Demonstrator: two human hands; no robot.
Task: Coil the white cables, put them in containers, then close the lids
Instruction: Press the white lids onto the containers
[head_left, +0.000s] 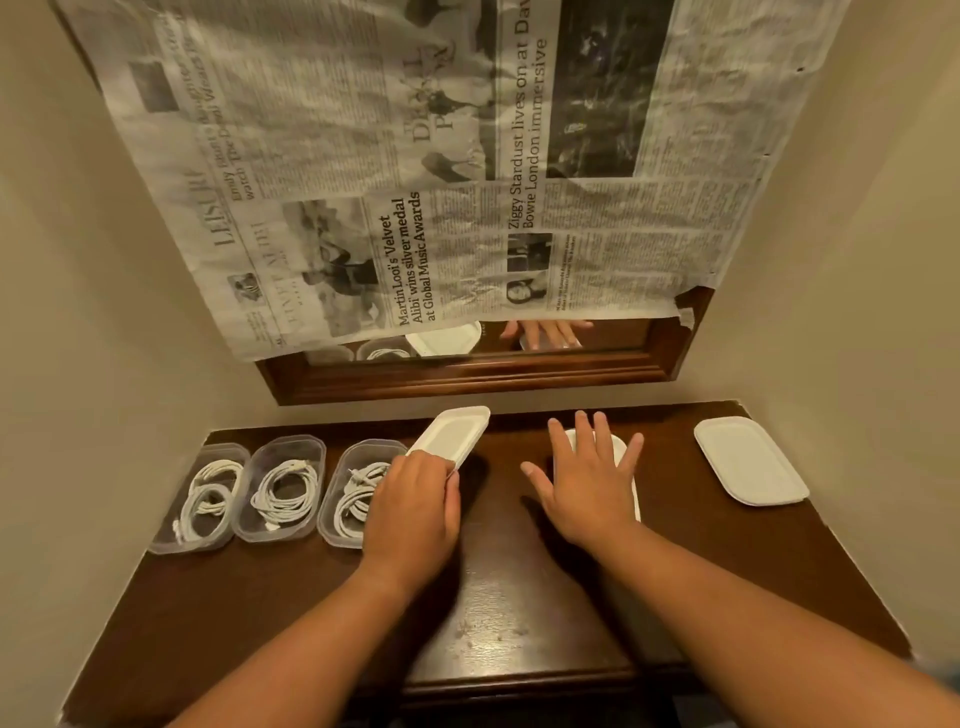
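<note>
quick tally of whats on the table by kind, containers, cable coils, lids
clear containers: 3
white cable coils: 3, one in each container
white lids: 3, one in the left hand at, one under the right hand at, one lying free
total: 9

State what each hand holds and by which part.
Left hand grips a white rectangular plastic lid by its near end. Right hand lies flat on another white lid, gripping nothing.
</note>
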